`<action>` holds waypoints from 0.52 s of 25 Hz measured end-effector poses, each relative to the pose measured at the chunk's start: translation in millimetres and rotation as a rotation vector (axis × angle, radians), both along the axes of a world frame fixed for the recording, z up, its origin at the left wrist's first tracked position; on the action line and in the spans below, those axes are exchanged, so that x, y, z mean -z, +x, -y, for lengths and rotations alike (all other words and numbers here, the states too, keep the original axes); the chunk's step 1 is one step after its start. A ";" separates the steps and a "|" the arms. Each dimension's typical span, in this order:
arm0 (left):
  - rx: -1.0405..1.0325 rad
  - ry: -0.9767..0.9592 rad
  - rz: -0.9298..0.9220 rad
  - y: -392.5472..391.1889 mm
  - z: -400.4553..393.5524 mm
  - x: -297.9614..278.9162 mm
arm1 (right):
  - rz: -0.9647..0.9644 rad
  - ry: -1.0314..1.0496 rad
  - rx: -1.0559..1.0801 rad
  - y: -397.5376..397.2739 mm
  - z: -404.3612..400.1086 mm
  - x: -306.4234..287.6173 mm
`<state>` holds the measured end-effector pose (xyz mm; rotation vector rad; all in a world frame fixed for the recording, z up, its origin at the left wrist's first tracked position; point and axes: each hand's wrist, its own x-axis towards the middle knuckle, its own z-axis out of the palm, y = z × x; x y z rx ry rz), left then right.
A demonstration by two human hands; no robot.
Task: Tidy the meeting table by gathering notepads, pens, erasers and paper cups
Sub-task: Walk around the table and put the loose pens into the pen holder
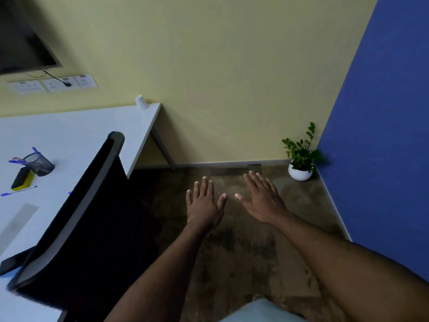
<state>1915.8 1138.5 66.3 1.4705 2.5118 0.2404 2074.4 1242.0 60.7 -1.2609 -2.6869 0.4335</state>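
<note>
Both hands' grip is wide and empty: left hand (204, 203) and right hand (262, 201) are spread flat, palms down, side by side over the floor (267, 252), right of the tabletop (76, 126). On the tabletop's left lie a tipped pen cup (40, 164), an eraser (23, 178) and a pen (19, 190) close together. A paper cup (141, 102) stands at the far corner. A chair (76, 219) is tucked against the near edge.

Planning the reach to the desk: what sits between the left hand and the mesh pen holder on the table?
In the head view, the black office chair's backrest stands between the left hand and the mesh pen holder.
</note>
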 end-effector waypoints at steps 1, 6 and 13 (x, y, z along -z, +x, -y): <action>-0.040 0.010 0.001 -10.1 -20.8 -4.8 | -0.001 0.000 -0.028 -14.5 -27.8 -3.5; -0.205 0.048 0.017 -71.6 -90.2 -10.8 | -0.014 -0.022 -0.204 -100.2 -108.7 -0.8; -0.375 0.026 -0.003 -207.6 -175.9 13.5 | 0.036 -0.057 -0.417 -255.2 -207.7 28.2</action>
